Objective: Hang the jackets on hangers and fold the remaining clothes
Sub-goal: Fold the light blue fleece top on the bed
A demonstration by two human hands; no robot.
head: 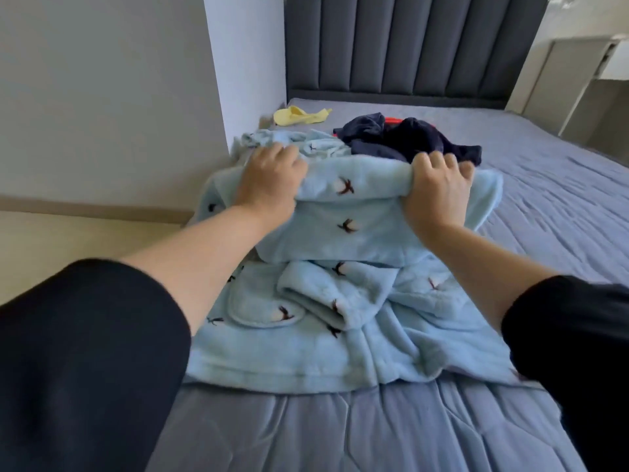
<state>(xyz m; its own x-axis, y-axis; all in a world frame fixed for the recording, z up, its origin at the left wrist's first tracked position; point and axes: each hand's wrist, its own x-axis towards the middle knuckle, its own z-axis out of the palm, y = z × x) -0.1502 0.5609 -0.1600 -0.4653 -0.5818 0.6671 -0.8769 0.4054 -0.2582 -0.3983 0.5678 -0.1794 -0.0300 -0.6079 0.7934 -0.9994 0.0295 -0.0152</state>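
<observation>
Black sleeves (85,352) at both lower corners, forearms reaching forward. Pale blue fleece garment (367,233) spread on grey bed (340,430), far half doubled back. Left hand (269,178) and right hand (439,189) clamped on its folded edge, likely to keep the fold even. Beyond, dark clothes (401,134) and yellow piece (299,116) in a heap, kinds unclear.

Head view looks down, close over bed (340,430).
</observation>
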